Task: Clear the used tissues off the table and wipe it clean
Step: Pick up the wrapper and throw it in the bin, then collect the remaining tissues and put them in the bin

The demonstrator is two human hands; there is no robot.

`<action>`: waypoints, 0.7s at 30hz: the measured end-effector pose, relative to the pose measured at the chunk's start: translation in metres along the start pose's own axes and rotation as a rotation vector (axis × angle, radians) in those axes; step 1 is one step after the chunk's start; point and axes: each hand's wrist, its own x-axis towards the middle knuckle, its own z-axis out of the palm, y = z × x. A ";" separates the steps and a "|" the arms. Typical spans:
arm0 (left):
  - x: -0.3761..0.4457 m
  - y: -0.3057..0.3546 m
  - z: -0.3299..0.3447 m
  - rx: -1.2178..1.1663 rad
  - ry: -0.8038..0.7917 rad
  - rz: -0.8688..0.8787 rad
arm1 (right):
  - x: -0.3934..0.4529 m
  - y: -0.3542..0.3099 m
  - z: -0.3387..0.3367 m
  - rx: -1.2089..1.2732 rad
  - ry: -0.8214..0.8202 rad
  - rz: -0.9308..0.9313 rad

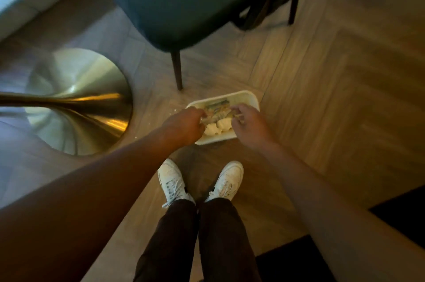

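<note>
Both arms stretched down and forward, left hand [184, 126] and right hand [249, 124] close together, fingers curled, pinching.

A white bin [249, 100] stands on the wood floor [322, 97], just ahead of two white shoes [171, 181]. Crumpled white tissues [217, 128] lie inside it. Above the bin, the left hand [184, 126] and right hand [249, 125] each pinch one end of a striped cloth [217, 109]. A teal chair [174, 1] stands beyond; a brass pedestal base [76, 102] stands to the left.
</note>
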 end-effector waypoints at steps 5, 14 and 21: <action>-0.127 0.035 -0.084 -0.113 0.190 0.004 | -0.099 -0.101 -0.072 0.133 0.045 0.007; -0.319 0.069 -0.140 -0.465 0.549 -0.008 | -0.244 -0.245 -0.103 0.260 0.052 -0.093; -0.412 0.016 -0.141 -0.575 0.720 0.002 | -0.302 -0.316 -0.058 0.202 0.021 -0.245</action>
